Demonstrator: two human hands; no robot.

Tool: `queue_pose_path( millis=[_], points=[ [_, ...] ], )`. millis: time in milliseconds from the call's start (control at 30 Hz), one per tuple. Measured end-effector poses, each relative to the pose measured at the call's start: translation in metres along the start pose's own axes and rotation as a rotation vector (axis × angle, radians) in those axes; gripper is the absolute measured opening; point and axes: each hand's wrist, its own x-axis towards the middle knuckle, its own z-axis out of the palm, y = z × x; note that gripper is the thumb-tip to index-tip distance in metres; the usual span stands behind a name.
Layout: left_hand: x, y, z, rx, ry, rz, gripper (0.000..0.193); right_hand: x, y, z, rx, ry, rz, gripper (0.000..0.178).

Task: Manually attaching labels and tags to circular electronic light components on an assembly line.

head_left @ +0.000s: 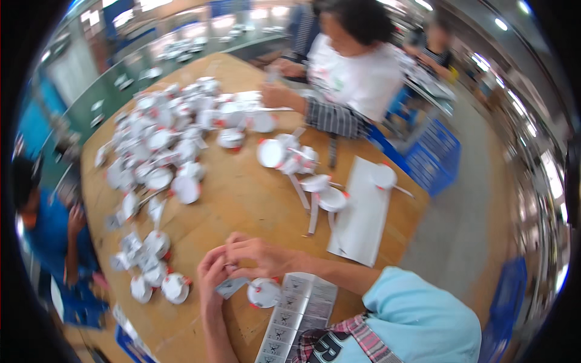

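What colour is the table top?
Light brown wood, best seen in the head view.

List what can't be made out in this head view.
- What the left hand and right hand pinch: fingers cover it.
- Label sheet: print blurred, lower end cut off by the frame edge.
- Far pile of white discs: motion blur merges them, count unclear.
- Grey label by the white disc: too small to read.

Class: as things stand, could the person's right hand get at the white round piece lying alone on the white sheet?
Probably yes. The right hand is pinching a small piece with the left hand, but bare table lies between it and the white round piece.
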Motion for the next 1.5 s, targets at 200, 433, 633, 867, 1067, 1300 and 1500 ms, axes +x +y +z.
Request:
queue_pose_path(
  millis=[200,433,633,867,1067,1300,1500],
  points=[
    [-0.008,-0.022,-0.017,-0.062,-0.102,-0.021,0.03,-0.014,-0.011,0.003,-0.171,-0.074,0.024,0.018],
    [-0.013,-0.02,-0.016,-0.098,-0.067,-0.01,0.033,-0.017,-0.013,-0.007,-0.307,-0.259,0.042,0.017],
    [-0.001,-0.016,-0.025,-0.082,0.022,0.05,0.028,-0.007,-0.005,-0.014,-0.182,-0.278,-0.04,0.014],
    [0.006,-0.027,-0.007,-0.133,-0.032,0.077,0.025,-0.022,-0.017,-0.031,-0.209,-0.259,0.071,0.015],
    [-0.008,-0.019,-0.011,-0.145,-0.021,0.062,0.027,-0.02,-0.012,-0.016,-0.228,-0.279,0.005,0.016],
    [-0.005,-0.022,-0.019,-0.178,-0.047,0.031,0.029,-0.018,-0.016,-0.018,-0.343,-0.225,0.013,0.018],
    [-0.001,-0.021,-0.014,-0.188,-0.041,0.039,0.029,-0.016,-0.021,-0.026,-0.44,-0.242,0.003,0.017]
  ],
)
